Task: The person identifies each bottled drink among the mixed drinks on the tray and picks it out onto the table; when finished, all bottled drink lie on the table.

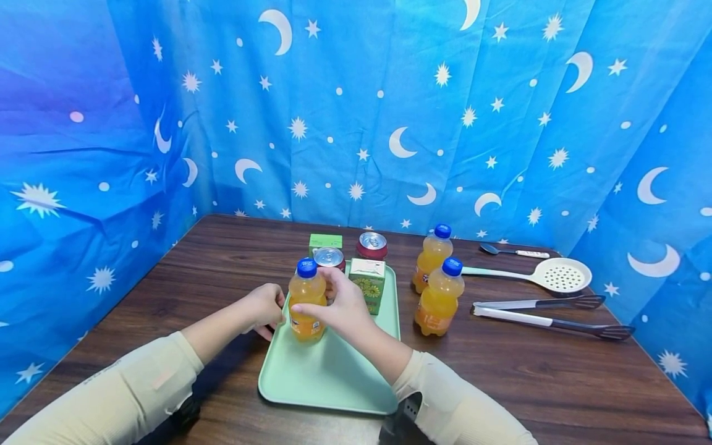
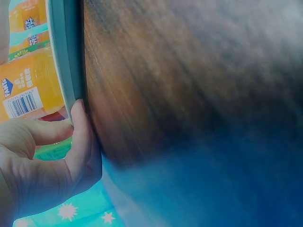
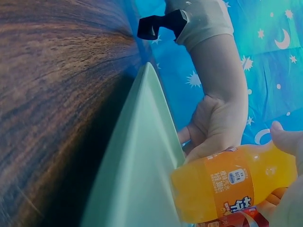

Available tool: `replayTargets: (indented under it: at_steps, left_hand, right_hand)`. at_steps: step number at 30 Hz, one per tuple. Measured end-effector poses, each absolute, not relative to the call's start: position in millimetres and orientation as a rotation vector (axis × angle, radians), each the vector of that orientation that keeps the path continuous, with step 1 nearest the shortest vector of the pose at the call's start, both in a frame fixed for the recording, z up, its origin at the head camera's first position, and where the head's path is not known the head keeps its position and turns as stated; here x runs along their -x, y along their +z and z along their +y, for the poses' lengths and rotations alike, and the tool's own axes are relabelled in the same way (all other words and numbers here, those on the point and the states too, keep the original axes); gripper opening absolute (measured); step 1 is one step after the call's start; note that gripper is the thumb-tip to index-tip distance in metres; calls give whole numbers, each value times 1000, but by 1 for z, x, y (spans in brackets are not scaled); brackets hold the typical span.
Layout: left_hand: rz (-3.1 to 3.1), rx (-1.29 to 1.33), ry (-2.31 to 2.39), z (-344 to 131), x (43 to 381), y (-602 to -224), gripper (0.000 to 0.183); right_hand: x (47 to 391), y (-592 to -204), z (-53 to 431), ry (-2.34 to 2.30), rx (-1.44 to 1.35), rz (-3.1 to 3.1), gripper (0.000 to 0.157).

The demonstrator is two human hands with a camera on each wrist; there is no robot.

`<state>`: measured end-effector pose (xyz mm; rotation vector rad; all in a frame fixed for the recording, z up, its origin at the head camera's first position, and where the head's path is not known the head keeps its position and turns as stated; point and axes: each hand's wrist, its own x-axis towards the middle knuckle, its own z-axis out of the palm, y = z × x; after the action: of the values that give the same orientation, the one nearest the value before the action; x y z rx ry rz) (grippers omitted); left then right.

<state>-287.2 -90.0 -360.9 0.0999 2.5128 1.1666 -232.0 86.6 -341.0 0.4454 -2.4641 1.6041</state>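
My right hand (image 1: 347,306) grips a bottle of orange soda (image 1: 308,290) with a blue cap, its thumb on the near side and fingers behind. The bottle stands upright over the left part of a pale green tray (image 1: 328,386). At the tray's left edge, my left hand (image 1: 266,309) pinches the rim between thumb and fingers, as the left wrist view shows. Behind the bottle are a soda can (image 1: 329,257) and a green box (image 1: 326,241). Another can (image 1: 372,246) and a green carton with a flower print (image 1: 367,287) stand to their right.
Right of the tray stand two more orange soda bottles, one (image 1: 438,303) nearer and one (image 1: 434,253) behind. Further right lie a spoon (image 1: 514,252), a white skimmer (image 1: 562,275) and tongs (image 1: 547,314) on the dark wooden table (image 1: 500,383). A blue star-patterned curtain (image 1: 356,111) encloses it.
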Motion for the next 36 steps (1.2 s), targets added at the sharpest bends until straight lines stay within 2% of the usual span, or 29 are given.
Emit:
replayTargets:
  at_steps: [26,36]
  left_hand:
    - [2495,-108,1198,-90,284,-359,25]
    - [2493,-112,1198,-91,284,-360,27]
  right_hand:
    - [228,-342,87,1726,-464,-2366,57]
    - [224,-344,96,1738,-424,-2398,59]
